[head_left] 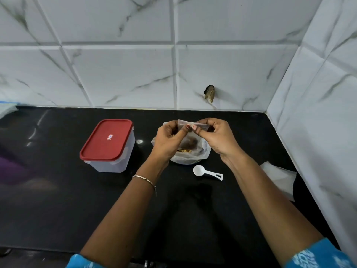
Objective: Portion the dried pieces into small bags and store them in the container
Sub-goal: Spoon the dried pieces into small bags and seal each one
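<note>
A: What is being held, and how?

B: A small clear bag (190,136) is being pinched along its top edge by both hands above the black counter (58,200). The thumb and fingers of the left hand (170,140) are being pressed together on the left part of the strip, and those of the right hand (216,138) on the right part. A brown clump of dried pieces (190,142) is being carried low inside the bag.

A: How is the bag likely to be handling?

B: It is being judged as very light, thin and limp, probably slippery. The top strip is being judged the best place to take hold, since the sagging lower part gives nothing firm.

A: Where are the other task things?

B: A larger white plastic bag (201,157) holding more pieces is lying on the counter directly beneath the hands. The clear container (114,157), being kept closed by a red lid (107,139), is standing well to the left. A white scoop (206,172) is lying just in front of the large bag.

A: And the room?

B: The glossy counter is being bounded by white marble-veined wall tiles (119,64) behind and to the right. White sheets (278,178), perhaps spare bags, are lying near the right wall.
</note>
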Available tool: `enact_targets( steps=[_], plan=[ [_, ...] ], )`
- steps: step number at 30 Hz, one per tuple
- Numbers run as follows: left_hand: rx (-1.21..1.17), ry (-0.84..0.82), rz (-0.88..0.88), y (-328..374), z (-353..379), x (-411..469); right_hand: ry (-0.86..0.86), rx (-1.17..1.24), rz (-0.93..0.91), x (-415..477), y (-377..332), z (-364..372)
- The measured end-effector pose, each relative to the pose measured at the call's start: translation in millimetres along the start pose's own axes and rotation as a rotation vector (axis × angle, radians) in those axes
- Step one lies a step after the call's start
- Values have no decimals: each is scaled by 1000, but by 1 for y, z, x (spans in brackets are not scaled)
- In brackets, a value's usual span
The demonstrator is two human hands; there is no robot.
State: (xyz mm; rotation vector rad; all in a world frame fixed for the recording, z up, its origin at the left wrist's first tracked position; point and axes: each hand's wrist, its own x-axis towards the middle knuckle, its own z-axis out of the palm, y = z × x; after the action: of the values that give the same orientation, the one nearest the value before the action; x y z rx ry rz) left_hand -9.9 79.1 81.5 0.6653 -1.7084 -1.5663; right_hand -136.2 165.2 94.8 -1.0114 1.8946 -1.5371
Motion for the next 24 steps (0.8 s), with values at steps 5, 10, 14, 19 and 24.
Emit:
enact_targets(
  steps=[5,10,14,19,24],
  plan=[
    [2,58,14,-9,-1,-8,140,-174,-60,-9,1,15],
    [-38,73,-8,-10,-9,-12,107,-181,-40,-11,0,19],
    [-82,82,-20,-16,-16,-15,166,-226,-6,-13,3,25],
    [-109,135,16,-31,-26,-18,309,-237,-2,-15,13,35],
    [-137,129,31,-52,-34,-18,276,-47,-12,-13,38,48]
  ],
)
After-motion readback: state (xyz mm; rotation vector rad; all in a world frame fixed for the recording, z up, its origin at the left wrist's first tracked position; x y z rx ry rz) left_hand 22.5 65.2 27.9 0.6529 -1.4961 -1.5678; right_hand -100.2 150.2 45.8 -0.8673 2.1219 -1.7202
